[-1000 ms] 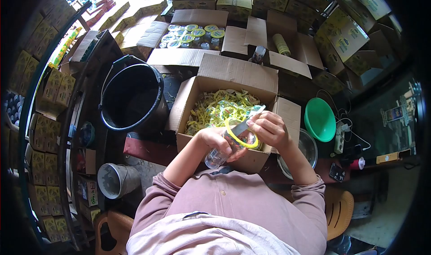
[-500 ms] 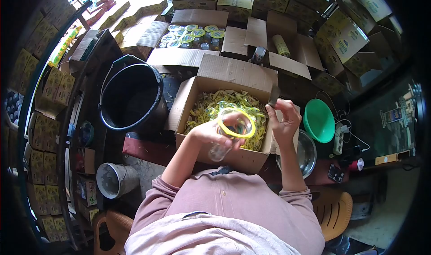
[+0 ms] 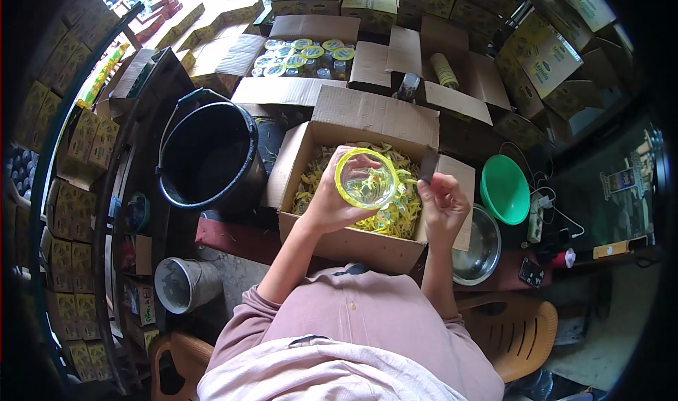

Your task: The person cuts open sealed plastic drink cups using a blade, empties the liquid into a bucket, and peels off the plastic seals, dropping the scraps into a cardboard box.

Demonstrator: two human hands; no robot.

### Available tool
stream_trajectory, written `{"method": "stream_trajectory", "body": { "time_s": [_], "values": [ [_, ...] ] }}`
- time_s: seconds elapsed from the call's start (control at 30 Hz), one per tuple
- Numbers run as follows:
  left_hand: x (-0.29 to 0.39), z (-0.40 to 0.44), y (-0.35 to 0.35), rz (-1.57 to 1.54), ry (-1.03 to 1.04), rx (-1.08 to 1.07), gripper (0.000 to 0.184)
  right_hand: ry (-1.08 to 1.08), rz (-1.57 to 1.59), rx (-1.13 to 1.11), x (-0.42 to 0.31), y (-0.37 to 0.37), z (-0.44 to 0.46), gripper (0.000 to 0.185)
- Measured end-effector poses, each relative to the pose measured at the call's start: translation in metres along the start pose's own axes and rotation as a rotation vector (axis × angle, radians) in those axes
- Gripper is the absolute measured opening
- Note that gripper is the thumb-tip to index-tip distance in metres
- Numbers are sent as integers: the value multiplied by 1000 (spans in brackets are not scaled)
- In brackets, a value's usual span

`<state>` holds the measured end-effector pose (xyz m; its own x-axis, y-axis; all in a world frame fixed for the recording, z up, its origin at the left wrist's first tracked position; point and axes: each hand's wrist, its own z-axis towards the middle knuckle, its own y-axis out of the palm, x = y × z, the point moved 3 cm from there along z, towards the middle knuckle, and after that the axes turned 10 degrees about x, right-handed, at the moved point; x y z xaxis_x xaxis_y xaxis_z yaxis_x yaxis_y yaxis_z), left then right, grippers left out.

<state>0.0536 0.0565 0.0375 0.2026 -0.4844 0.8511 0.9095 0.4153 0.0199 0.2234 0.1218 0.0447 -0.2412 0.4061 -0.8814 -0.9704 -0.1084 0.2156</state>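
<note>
My left hand (image 3: 330, 197) is wrapped round a clear plastic jar with a yellow rim (image 3: 365, 178), its round end facing up toward me. The jar is held above an open cardboard box (image 3: 353, 249) filled with yellow-green strips (image 3: 399, 221). My right hand (image 3: 445, 202), over the box's right side, pinches a dark flat blade-like piece (image 3: 429, 165) that points upward; its outline is blurred. The two hands are apart, and the blade does not touch the jar.
A black bucket (image 3: 208, 154) stands left of the box, a grey bucket (image 3: 185, 286) lower left. On the right are a green bowl (image 3: 505, 189), a metal bowl (image 3: 479, 249) and a phone (image 3: 531, 272). Behind, a carton (image 3: 282, 90) holds jars, beside an upright glass (image 3: 408, 87).
My left hand has raised the jar and turned its rim toward me. My right hand has moved away from the jar to the right, with the blade now pointing up.
</note>
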Motion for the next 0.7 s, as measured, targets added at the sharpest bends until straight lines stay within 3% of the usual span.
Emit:
{"method": "stream_trajectory", "body": {
  "time_s": [0.1, 0.23, 0.33, 0.7],
  "values": [
    [4, -4, 6, 34, -118, 43, 68, -104, -69, 11, -6, 7, -12, 15],
    [11, -9, 9, 13, 41, 198, 70, -301, -180, 19, -13, 11, -21, 15],
    [10, -11, 5, 31, 42, 137, 75, -391, -232, 24, -21, 19, -26, 14],
    [7, -20, 10, 82, 65, 220, 72, -531, -401, 16, -27, 25, -30, 17]
  ]
}}
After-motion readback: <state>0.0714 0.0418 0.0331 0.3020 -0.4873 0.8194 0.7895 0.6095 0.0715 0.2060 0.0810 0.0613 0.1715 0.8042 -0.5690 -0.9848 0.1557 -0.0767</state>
